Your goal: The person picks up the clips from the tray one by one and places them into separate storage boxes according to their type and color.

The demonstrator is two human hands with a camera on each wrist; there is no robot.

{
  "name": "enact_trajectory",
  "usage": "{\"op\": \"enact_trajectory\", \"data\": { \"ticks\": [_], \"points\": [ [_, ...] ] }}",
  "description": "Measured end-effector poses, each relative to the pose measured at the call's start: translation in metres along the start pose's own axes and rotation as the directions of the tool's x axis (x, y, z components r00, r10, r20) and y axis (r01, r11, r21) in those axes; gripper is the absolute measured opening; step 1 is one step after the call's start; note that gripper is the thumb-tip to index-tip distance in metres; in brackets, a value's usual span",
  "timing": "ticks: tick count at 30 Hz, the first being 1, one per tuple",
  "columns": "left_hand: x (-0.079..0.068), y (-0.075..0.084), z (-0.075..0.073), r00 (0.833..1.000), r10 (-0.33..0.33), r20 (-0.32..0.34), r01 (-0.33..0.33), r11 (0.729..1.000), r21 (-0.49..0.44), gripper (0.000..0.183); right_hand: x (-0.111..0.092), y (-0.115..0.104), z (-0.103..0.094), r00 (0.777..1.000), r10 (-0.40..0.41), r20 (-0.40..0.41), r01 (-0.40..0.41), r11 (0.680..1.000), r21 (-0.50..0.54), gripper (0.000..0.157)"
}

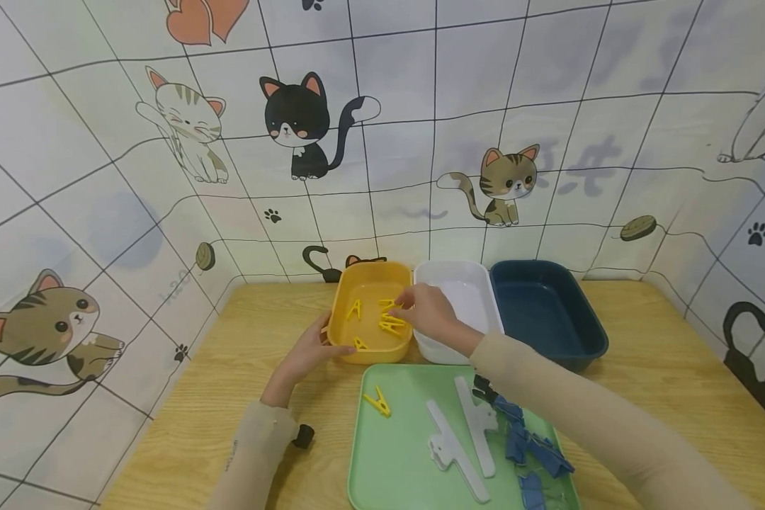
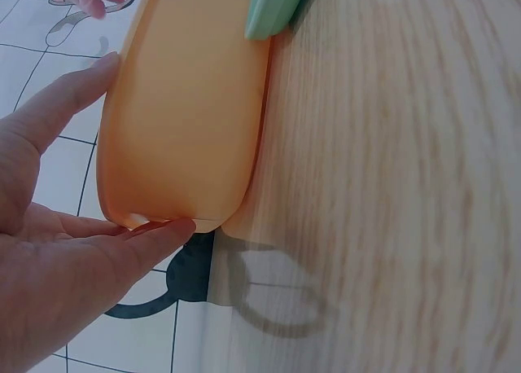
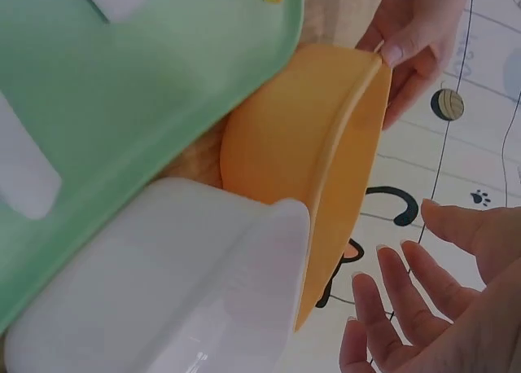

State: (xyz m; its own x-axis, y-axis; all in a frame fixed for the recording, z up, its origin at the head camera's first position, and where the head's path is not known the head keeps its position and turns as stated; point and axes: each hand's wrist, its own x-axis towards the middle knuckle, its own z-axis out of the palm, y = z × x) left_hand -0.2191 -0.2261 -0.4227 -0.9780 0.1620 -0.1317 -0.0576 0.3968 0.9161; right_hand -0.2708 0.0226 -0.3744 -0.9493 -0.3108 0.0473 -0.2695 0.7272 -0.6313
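Observation:
My left hand point(image 1: 306, 350) holds the yellow bin point(image 1: 372, 355) at its near left corner, thumb at the rim and fingers along the outside wall. The left wrist view shows those fingers point(image 2: 163, 236) against the bin's end. Several yellow clothespins point(image 1: 392, 326) lie inside the bin. Over the bin's right side hovers my right hand point(image 1: 428, 312). Its fingers are spread and loosely bent in the right wrist view, with nothing between them. One more yellow clothespin point(image 1: 379, 402) lies on the green tray point(image 1: 395, 482).
Right of the yellow bin stand a white bin point(image 1: 468, 304) and a dark blue bin point(image 1: 548, 304), side by side by the wall. The tray also bears two long white bag clips point(image 1: 457, 450) and several blue binder clips point(image 1: 516, 439), partly beneath the right forearm.

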Motion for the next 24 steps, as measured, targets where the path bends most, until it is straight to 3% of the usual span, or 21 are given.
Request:
{"op": "enact_trajectory", "data": {
  "ticks": [10, 19, 24],
  "points": [
    [0.000, -0.001, 0.002, 0.999, 0.028, -0.016, -0.028, 1.000, 0.003, 0.090, -0.037, 0.000, 0.012, 0.998, -0.057, 0.002, 0.056, 0.996, 0.064, 0.023],
    [0.002, -0.002, 0.002, 1.000, 0.024, -0.010, -0.024, 1.000, 0.003, 0.090, -0.056, 0.004, 0.027, 0.994, -0.094, 0.059, 0.087, 0.989, 0.116, 0.019],
    [0.013, -0.018, 0.000, 1.000, 0.010, -0.006, -0.010, 1.000, -0.007, 0.093, -0.065, 0.003, 0.034, 0.989, -0.105, 0.106, 0.088, 0.984, 0.155, 0.021]
  ]
}}
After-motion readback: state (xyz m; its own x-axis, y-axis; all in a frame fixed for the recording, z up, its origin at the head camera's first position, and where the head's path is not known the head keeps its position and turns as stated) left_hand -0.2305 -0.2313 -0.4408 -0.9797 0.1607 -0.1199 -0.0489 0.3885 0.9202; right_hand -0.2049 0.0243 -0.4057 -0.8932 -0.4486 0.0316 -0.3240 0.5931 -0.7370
